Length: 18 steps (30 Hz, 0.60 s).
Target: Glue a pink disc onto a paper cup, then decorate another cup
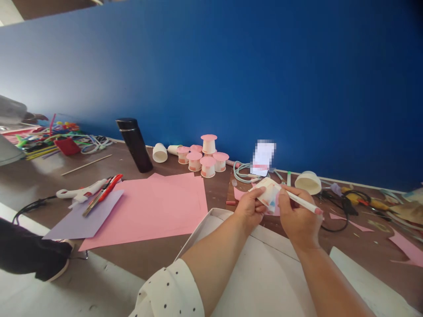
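Observation:
My left hand (pixel 251 206) is closed around a small white paper cup (pixel 267 193), tilted on its side, with orange and blue print on its wall. In my right hand (pixel 299 215) is a white marker (pixel 302 201) with a pink end, held like a pen. Its tip meets or nearly meets the cup; my fingers hide the exact contact. Both hands are above the near part of the brown table, over an open white box (pixel 261 268). Beyond them, several paper cups topped with pink paper discs (pixel 208 161) stand grouped, one raised above the others.
A black flask (pixel 135 145) stands left of the cups. Pink sheets (pixel 158 207) lie under a purple sheet (pixel 86 218), a utility knife (pixel 103 193) and a white glue gun (pixel 81 193). A lit phone (pixel 263 157) leans against the blue partition (pixel 231 75). Cables and paper scraps lie right.

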Motion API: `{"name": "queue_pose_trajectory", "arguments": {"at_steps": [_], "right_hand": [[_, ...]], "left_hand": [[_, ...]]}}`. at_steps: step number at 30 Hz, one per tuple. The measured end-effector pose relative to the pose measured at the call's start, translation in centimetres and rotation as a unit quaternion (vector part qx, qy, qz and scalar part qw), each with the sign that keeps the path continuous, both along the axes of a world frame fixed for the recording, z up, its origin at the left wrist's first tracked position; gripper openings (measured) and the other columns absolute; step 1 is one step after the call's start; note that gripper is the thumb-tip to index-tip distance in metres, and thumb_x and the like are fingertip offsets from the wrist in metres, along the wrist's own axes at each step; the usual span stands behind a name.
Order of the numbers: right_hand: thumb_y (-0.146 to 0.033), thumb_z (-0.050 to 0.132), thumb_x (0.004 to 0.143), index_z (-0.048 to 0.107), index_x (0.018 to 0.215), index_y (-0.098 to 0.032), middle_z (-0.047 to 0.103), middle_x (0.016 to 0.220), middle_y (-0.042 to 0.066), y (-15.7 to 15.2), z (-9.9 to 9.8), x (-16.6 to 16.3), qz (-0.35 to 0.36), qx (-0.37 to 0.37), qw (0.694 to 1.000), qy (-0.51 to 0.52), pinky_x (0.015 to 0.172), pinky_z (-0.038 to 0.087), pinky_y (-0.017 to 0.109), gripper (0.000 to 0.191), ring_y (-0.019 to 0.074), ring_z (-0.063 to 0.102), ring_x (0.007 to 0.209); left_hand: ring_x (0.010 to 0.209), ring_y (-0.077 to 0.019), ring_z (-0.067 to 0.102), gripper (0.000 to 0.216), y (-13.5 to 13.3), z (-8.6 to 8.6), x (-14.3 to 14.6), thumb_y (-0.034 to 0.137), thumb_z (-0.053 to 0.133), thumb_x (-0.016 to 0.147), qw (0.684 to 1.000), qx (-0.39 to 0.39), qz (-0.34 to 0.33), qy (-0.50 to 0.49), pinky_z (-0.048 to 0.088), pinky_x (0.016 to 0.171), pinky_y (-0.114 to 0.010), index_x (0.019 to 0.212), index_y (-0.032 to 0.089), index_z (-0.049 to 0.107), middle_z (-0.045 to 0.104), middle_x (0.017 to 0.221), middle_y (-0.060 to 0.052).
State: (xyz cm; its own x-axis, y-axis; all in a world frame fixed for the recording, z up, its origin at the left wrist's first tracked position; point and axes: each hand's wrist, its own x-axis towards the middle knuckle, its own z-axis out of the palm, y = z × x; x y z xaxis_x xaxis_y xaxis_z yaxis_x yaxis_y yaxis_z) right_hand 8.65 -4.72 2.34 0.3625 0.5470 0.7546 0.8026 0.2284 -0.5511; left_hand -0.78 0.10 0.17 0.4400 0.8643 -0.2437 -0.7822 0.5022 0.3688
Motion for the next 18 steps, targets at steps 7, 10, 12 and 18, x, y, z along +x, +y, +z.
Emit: {"name": "queue_pose_trajectory", "arguments": {"at_steps": [7, 10, 12, 18], "right_hand": [[-0.033, 0.056, 0.082, 0.068, 0.091, -0.017, 0.069, 0.083, 0.008, 0.02, -0.04, 0.01, 0.01, 0.0, 1.0, 0.004, 0.073, 0.051, 0.033, 0.022, 0.0197, 0.064, 0.074], [-0.032, 0.056, 0.082, 0.068, 0.09, -0.016, 0.069, 0.082, 0.008, 0.04, -0.07, 0.04, 0.01, 0.003, 1.0, 0.004, 0.072, 0.051, 0.033, 0.021, 0.0199, 0.064, 0.073], [-0.032, 0.057, 0.082, 0.068, 0.09, -0.016, 0.069, 0.081, 0.008, 0.02, -0.08, 0.03, 0.008, 0.004, 1.0, 0.004, 0.072, 0.051, 0.034, 0.021, 0.0203, 0.064, 0.073], [-0.031, 0.056, 0.082, 0.068, 0.091, -0.016, 0.069, 0.08, 0.008, 0.01, -0.14, 0.03, 0.01, -0.004, 1.0, 0.01, 0.072, 0.051, 0.034, 0.021, 0.02, 0.063, 0.071]], "left_hand": [[0.036, 0.0014, 0.015, 0.026, -0.15, 0.46, -0.18, 0.01, 0.069, 0.067, 1.0, -0.013, 0.0, -0.007, 0.011, 0.031, -0.011, 0.072, 0.015, 0.045, 0.026, 0.051, 0.011], [0.036, 0.0015, 0.015, 0.024, -0.17, 0.57, -0.25, 0.009, 0.067, 0.068, 1.0, -0.022, -0.003, -0.01, 0.011, 0.031, -0.011, 0.071, 0.015, 0.045, 0.025, 0.051, 0.011], [0.036, 0.0017, 0.015, 0.023, -0.16, 0.54, -0.29, 0.009, 0.067, 0.069, 1.0, -0.021, -0.006, -0.016, 0.012, 0.031, -0.01, 0.072, 0.015, 0.045, 0.026, 0.052, 0.011], [0.036, 0.0018, 0.015, 0.022, -0.03, 0.3, -0.29, 0.01, 0.067, 0.07, 0.999, -0.03, -0.006, -0.018, 0.012, 0.031, -0.01, 0.072, 0.015, 0.045, 0.025, 0.053, 0.011]]}}
